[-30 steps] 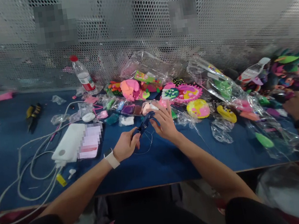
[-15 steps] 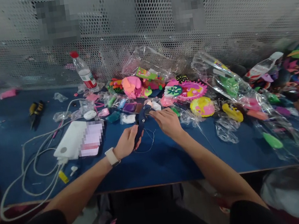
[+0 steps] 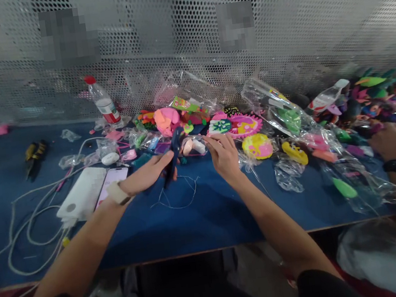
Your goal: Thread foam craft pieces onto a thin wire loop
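Note:
Dark blue pliers (image 3: 176,144) are wrapped in my left hand (image 3: 153,171), tilted above the blue table. My right hand (image 3: 224,157) is pinched at the right of the pliers, apart from them; whatever its fingertips hold is too small to make out. Beyond the fingertips, white and pale pink clay pieces in clear film (image 3: 193,146) lie between the hands. A thin wire loop (image 3: 184,206) rests on the table below them. Behind are a pink clay lump (image 3: 167,121) and a spiky pink and yellow clay piece (image 3: 246,125).
At the left are a power bank (image 3: 82,194) with white cables, a phone (image 3: 111,180), black and yellow pliers (image 3: 35,159) and a bottle (image 3: 105,104). Clear bags (image 3: 280,108) and colourful clay spread right, beside another person's hands (image 3: 392,142). A perforated metal panel (image 3: 169,40) stands behind.
My left hand has moved left with the blue pliers, which have come away from my right hand. The clay pieces between them are more exposed. Another person's second hand shows at the right edge.

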A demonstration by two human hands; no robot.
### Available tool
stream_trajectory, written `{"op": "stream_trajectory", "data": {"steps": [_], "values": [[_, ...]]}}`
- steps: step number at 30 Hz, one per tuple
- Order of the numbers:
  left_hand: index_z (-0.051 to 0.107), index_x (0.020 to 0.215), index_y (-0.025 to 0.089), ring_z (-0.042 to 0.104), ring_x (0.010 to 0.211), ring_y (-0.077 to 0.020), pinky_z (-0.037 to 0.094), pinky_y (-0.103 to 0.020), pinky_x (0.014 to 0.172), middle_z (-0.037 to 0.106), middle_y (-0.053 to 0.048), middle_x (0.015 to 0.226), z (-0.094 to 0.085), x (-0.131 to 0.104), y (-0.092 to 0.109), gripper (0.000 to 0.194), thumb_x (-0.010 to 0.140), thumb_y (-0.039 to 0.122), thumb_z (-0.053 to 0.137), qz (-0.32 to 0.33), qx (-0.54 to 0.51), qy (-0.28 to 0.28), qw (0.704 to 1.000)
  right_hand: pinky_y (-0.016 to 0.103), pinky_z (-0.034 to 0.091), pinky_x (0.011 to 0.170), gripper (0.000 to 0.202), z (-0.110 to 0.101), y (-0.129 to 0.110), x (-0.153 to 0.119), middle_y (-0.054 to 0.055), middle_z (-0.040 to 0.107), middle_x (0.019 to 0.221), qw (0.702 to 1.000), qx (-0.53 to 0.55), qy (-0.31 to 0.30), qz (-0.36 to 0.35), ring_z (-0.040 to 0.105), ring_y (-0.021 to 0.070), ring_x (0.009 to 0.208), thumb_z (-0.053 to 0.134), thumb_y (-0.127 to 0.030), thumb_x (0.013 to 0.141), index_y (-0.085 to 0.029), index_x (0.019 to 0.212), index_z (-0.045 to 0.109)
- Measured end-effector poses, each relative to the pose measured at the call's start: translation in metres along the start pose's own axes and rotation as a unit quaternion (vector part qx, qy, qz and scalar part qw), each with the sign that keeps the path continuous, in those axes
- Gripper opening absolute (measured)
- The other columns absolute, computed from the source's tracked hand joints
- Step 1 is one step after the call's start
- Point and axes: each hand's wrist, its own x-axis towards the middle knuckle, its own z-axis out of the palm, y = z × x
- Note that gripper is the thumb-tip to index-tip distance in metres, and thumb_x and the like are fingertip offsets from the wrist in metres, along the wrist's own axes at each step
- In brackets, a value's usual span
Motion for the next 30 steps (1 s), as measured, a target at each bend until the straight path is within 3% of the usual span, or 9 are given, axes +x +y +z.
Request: {"op": "stream_trajectory", "data": {"steps": [4,8,11,16,20,23,26,27,30], "values": [[0.063,0.126,0.013,0.072,0.111,-0.0357,0.054,-0.045,0.096,0.075,-0.022,0.119,-0.012,0.043,0.009,0.056,0.105,0.063,0.05,-0.052,0.354,0.234,0.904,0.037,0.056,0.084,0.035,0.007,-0.011,-0.007,0.009,0.067,0.102,0.999,0.023,-0.008,0.021,0.066,0.0222,0.094,0.046,-0.028,0.114,-0.026,0.136,0.074],[0.054,0.147,0.006,0.061,0.131,-0.0461,0.047,-0.055,0.108,0.066,-0.029,0.14,-0.001,0.085,-0.007,0.075,0.1,0.064,0.06,-0.088,0.487,0.294,0.818,0.032,0.055,0.075,0.035,0.012,-0.019,-0.013,0.008,0.07,0.1,0.997,0.065,-0.034,0.02,0.068,0.0186,0.087,0.044,-0.031,0.115,-0.024,0.129,0.076],[0.047,0.156,0.006,0.054,0.137,-0.0483,0.039,-0.061,0.115,0.062,-0.029,0.146,0.014,0.105,-0.025,0.074,0.1,0.051,0.065,-0.066,0.541,0.284,0.789,0.031,0.054,0.073,0.035,0.014,-0.021,-0.013,0.007,0.072,0.097,0.995,0.088,-0.032,0.023,0.067,0.0166,0.079,0.045,-0.034,0.115,-0.022,0.119,0.078],[0.063,0.139,0.009,0.053,0.139,-0.0445,0.035,-0.062,0.119,0.062,-0.027,0.145,0.014,0.112,-0.023,0.049,0.104,0.043,0.058,0.036,0.481,0.333,0.811,0.029,0.053,0.072,0.037,0.015,-0.019,-0.011,0.007,0.072,0.096,0.993,0.099,-0.049,0.032,0.065,0.0159,0.075,0.045,-0.036,0.115,-0.02,0.112,0.078],[0.065,0.096,0.019,0.064,0.075,-0.0191,0.052,-0.036,0.077,0.066,-0.006,0.083,-0.012,0.089,0.018,0.033,0.106,0.049,0.053,0.225,0.161,0.345,0.897,0.031,0.052,0.072,0.035,0.014,-0.022,-0.012,0.008,0.072,0.098,0.989,0.124,-0.055,0.055,0.062,0.0162,0.072,0.046,-0.036,0.114,-0.02,0.114,0.077],[0.049,0.072,0.024,0.037,0.046,-0.0109,0.038,-0.03,0.054,0.038,0.004,0.057,-0.017,0.055,0.052,0.056,0.106,0.068,0.042,0.299,-0.013,0.177,0.938,0.031,0.05,0.069,0.034,0.015,-0.026,-0.012,0.007,0.072,0.096,0.981,0.16,-0.064,0.086,0.056,0.0147,0.066,0.049,-0.04,0.112,-0.021,0.112,0.077],[0.039,0.06,0.022,0.034,0.047,-0.0093,0.032,-0.03,0.053,0.037,0.004,0.054,0.0,0.023,0.066,0.057,0.1,0.059,0.058,0.324,0.106,-0.023,0.94,0.031,0.049,0.066,0.039,0.016,-0.033,-0.013,0.005,0.072,0.087,0.959,0.235,-0.073,0.137,0.058,0.0155,0.067,0.051,-0.05,0.11,-0.021,0.101,0.076],[0.039,0.06,0.021,0.036,0.049,-0.0093,0.03,-0.03,0.054,0.04,0.004,0.055,0.009,0.017,0.064,0.053,0.099,0.048,0.062,0.308,0.203,-0.027,0.929,0.03,0.048,0.064,0.042,0.016,-0.036,-0.013,0.004,0.071,0.083,0.947,0.267,-0.078,0.161,0.059,0.0155,0.067,0.052,-0.053,0.11,-0.021,0.096,0.075],[0.05,0.068,0.02,0.042,0.051,-0.0113,0.024,-0.031,0.054,0.051,0.001,0.061,0.029,0.006,0.04,0.036,0.102,0.03,0.056,0.256,0.384,0.149,0.874,0.028,0.041,0.055,0.049,0.014,-0.046,-0.013,0.001,0.067,0.071,0.903,0.35,-0.112,0.224,0.054,0.013,0.056,0.054,-0.062,0.107,-0.021,0.089,0.073]]}}
